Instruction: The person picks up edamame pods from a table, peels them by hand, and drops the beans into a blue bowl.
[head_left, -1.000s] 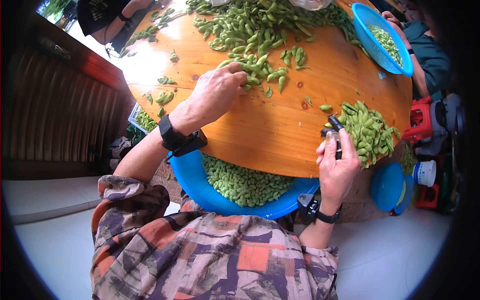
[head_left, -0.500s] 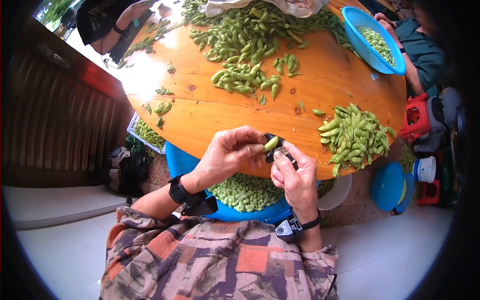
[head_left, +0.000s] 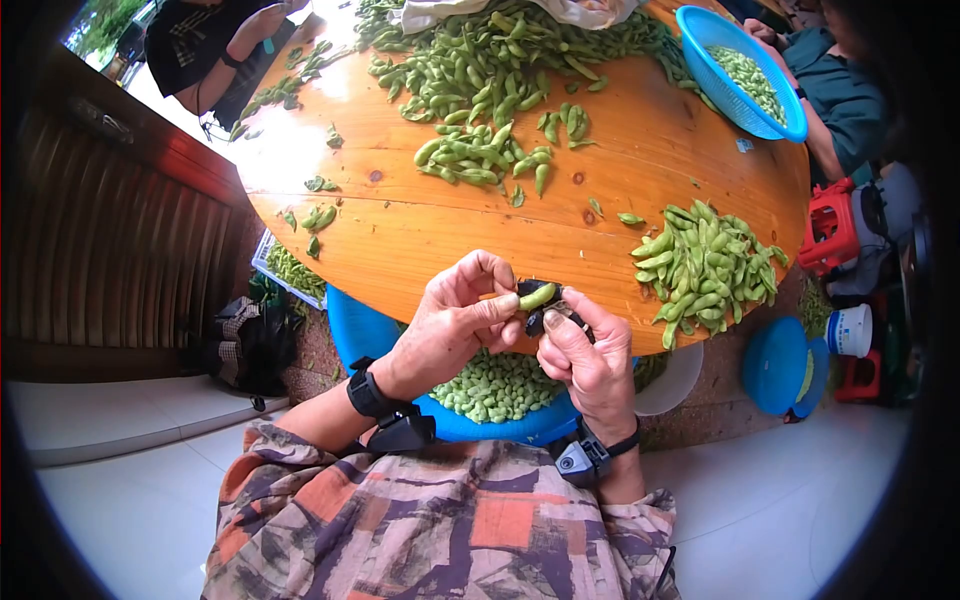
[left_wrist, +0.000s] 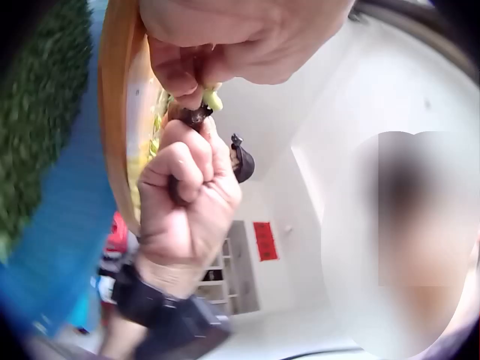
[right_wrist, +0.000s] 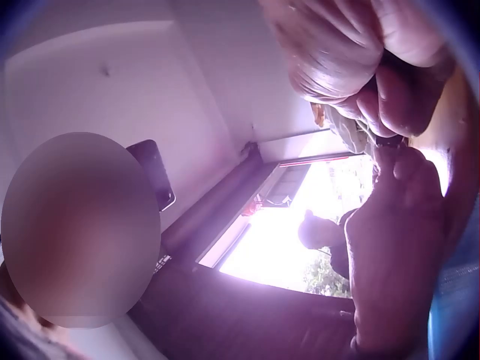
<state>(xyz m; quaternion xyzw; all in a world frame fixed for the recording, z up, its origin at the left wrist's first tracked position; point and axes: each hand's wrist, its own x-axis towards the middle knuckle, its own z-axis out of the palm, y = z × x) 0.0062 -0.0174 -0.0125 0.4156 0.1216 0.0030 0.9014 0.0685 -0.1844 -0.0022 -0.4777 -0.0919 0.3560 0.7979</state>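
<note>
Progress, judged from the head view, stands somewhere in the middle: a blue basin below the table edge already carries a thick layer of shelled beans, while a large heap of whole pods at the far side and a smaller pile near the right edge are left untouched. One pod is pinched between thumb and fingers of the left hand just above the near table edge, and a small dark tool is gripped in the right hand, its tip set against the pod. A second cluster of pods lies mid-table, with loose scraps scattered about. Another blue basket with beans is tended by another person at the far right; a red stool and a white tub are seen on the floor. Nothing is seen blocking the hands.

From the left wrist view, the right hand is seen curled tight round the tool handle, and the pale green pod end is nipped by the left fingers above it.

From the right wrist view, little can be told: both hands are seen close and blurred against a bright window, and the pod cannot be made out.
</note>
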